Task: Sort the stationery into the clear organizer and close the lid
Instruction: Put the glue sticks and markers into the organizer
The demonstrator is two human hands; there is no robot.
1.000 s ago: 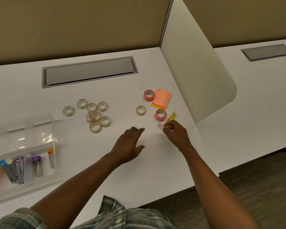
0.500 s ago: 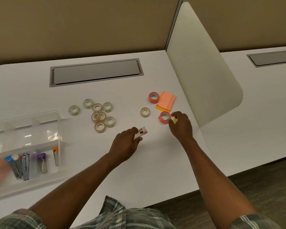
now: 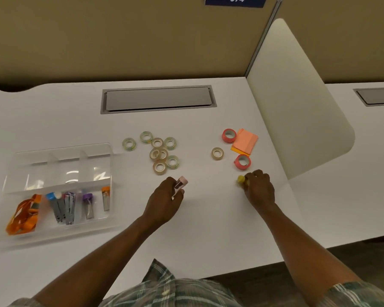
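Fingers of the left hand [image 3: 164, 201] pinch a pink-capped tube [image 3: 180, 184]; the right hand [image 3: 258, 188] clasps a yellow-capped one [image 3: 241, 179], glossy tape rolls [image 3: 159, 167] beyond on a smooth white desk [image 3: 208, 229].

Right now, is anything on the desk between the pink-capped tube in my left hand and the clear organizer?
Nothing visible. The pink-capped tube in the left hand has bare desk leftward to the clear organizer. The clear tape rolls lie farther back, off that line.

Left hand [image 3: 164, 196] and right hand [image 3: 258, 187] seemingly clenched.
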